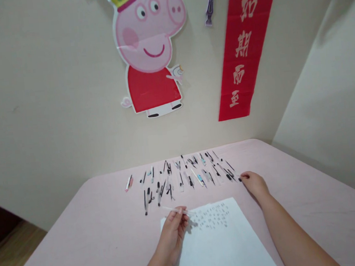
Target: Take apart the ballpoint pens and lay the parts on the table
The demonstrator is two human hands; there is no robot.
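As the head view shows the left hand (176,227) pinching a clear pen tube (169,208) at ten o'clock from the handwritten sheet (218,249), the right hand (255,185), fingertips nearly together beside a black cap (240,180) at one o'clock, hold unclear, should pinch lightly, since loose pen parts (200,179) crowd twelve o'clock.

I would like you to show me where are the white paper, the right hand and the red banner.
White paper (218,247): head view, on its blank part below the writing.
Right hand (256,185): head view, on the back of the hand.
Red banner (243,44): head view, on its second visible character from the top.
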